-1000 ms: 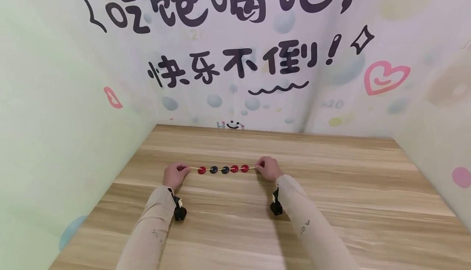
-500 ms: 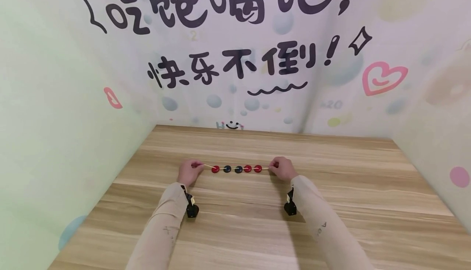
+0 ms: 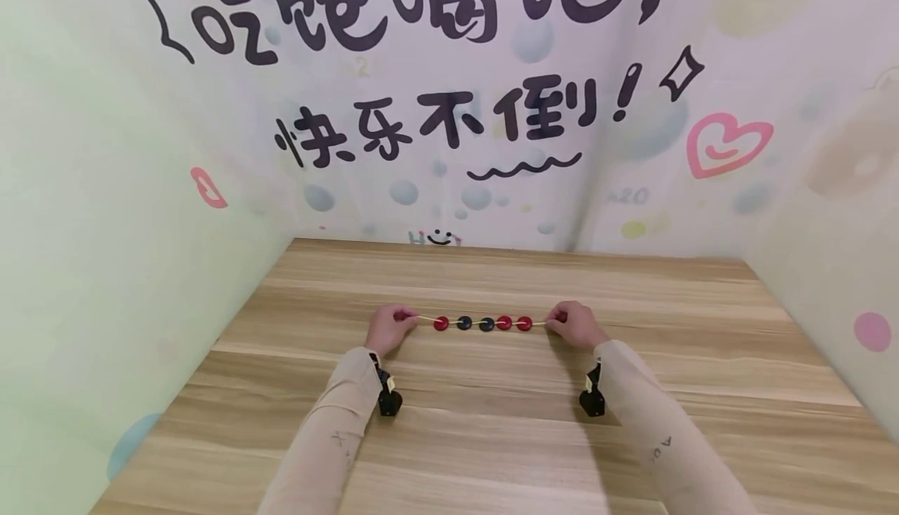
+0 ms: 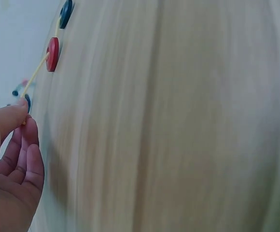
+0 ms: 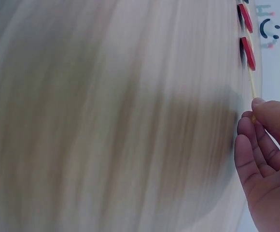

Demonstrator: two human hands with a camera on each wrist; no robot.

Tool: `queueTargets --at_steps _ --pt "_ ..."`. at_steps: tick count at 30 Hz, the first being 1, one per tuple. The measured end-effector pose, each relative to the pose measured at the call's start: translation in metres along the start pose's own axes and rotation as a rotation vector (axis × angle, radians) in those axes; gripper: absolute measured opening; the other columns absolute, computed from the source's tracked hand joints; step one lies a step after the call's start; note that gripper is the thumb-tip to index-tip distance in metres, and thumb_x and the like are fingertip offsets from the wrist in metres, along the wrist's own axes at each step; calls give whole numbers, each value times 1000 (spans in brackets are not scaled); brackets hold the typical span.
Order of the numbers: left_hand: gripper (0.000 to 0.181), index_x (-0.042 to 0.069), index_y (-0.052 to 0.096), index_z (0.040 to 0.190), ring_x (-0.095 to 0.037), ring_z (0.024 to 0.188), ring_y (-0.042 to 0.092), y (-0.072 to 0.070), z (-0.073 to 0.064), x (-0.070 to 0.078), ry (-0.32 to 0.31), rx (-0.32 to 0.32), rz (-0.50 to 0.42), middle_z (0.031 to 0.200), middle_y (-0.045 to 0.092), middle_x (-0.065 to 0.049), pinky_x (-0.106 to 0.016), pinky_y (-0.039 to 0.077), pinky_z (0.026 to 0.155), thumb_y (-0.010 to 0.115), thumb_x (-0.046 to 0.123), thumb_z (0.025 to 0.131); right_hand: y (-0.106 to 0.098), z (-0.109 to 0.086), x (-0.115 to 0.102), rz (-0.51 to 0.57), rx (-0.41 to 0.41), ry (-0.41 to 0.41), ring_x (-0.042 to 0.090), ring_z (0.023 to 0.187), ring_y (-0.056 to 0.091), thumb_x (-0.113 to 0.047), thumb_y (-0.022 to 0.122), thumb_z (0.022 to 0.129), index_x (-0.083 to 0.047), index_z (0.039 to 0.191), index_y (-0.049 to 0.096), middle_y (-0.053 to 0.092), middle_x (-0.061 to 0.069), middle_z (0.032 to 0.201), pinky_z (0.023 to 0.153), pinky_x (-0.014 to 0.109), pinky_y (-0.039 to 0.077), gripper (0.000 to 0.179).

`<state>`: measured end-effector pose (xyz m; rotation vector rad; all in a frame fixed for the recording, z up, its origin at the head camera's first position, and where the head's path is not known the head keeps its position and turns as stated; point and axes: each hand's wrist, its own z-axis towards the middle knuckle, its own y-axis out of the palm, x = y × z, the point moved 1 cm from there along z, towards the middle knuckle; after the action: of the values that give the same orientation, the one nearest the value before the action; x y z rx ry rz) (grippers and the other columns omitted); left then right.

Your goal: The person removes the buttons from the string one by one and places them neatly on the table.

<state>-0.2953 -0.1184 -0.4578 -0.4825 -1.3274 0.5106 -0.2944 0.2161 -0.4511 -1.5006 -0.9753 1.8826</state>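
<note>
So we've got a thin yellow string (image 3: 475,323) threaded with five glossy round discs (image 3: 487,324) (left to right: red, dark blue, dark blue, red, red), stretched sideways over the middle of the table. Our bare left hand (image 3: 390,330) pinches one end between thumb and fingertips, and our bare right hand (image 3: 580,325) does the same at the other. We can't tell if the discs touch the wood.

Room-wise, the light brown wood-grain tabletop (image 3: 477,452) runs on well past our right hand, plus a wide stretch on the near side. Its far edge meets the white printed back wall (image 3: 382,218), well apart from our hands; its left edge follows a pale green side wall (image 3: 84,211), its right edge a whitish side wall (image 3: 808,257).

As for obstacles, a small black device hangs inside each wrist, left (image 3: 389,402) and right (image 3: 592,401), by the beige sleeves (image 3: 326,429).

Writing: big black Chinese characters (image 3: 449,100) say "吃饱喝饱," above "快乐不倒!", with a pink outlined heart (image 3: 723,151) to their right. Sleeve marks are too small to read.
</note>
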Motion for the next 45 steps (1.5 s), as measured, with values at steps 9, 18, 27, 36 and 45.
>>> queueTargets --at_steps 9,18,27,36,45 --pt "6 -1 66 81 -18 71 55 26 1 20 27 -24 -9 77 62 -9 -28 44 65 64 4 79 -16 -10 23 -23 38 -4 14 65 49 -5 63 78 -1 74 61 58 3 69 62 29 40 6" --pt "4 -2 66 78 -19 67 56 42 0 28 93 -21 -20 73 63 -9 -27 45 63 64 0 77 -26 -24 30 -38 42 15 15 66 49 -4 62 79 0 74 61 57 4 70 64 31 40 6" --pt "5 -3 66 80 -20 68 57 45 -1 31 95 -23 -27 74 63 -11 -28 45 64 64 0 77 -31 -27 28 -28 30 20 16 66 50 -4 61 79 1 74 61 58 5 69 63 31 41 7" --pt "12 5 67 83 -16 67 56 59 20 -4 109 -99 -118 75 62 -4 -27 45 61 69 16 77 -29 -26 31 -4 8 22 15 67 48 -5 61 81 1 76 62 59 5 72 64 30 39 7" --pt "16 -6 63 93 -19 73 57 39 6 41 32 -97 -107 81 62 -11 -25 46 66 62 2 79 -35 -22 26 31 27 43 14 63 49 -8 59 83 2 84 62 59 7 72 59 28 40 10"
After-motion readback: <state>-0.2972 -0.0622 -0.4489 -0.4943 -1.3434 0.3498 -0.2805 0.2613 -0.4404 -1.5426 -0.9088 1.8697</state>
